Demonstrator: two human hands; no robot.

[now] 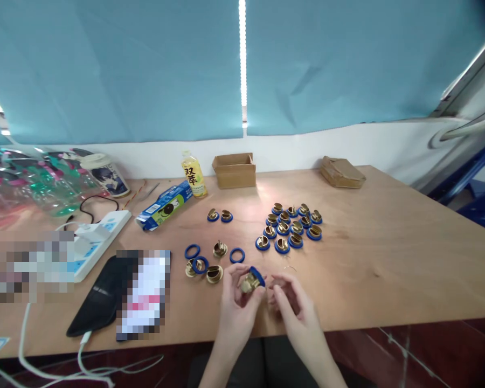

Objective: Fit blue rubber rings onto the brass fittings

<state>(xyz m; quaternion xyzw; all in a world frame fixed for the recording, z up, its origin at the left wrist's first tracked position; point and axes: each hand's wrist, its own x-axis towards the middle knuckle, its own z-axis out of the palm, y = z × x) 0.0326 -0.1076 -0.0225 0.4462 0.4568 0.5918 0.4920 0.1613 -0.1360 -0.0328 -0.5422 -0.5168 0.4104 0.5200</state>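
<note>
**Brass fitting with blue ring held over near table edge**

The left hand (236,293) is gripping a small round brass-coloured metal fitting (249,283) between thumb and fingers, over the near edge of the pale wooden table (388,258). A blue rubber ring (257,276) is sitting tilted on the fitting's upper edge, at about 1 o'clock from the brass body, only partly seated by the look of it. The right hand (289,296) is hovering just beside, at 3 o'clock from the fitting, fingers curled inward; whether they are pinching anything I cannot tell.

At 10 o'clock from the hands, loose blue rings (192,251) and bare brass fittings (215,274) are lying scattered within easy reach. At 1 o'clock, a tight cluster of ringed fittings (289,229) is standing apart from the loose stock, likely kept separate as sorted pieces. Two more ringed fittings (220,216) are sitting at 11 o'clock, further back.

The held fitting is looking shiny, with a recessed face.
</note>
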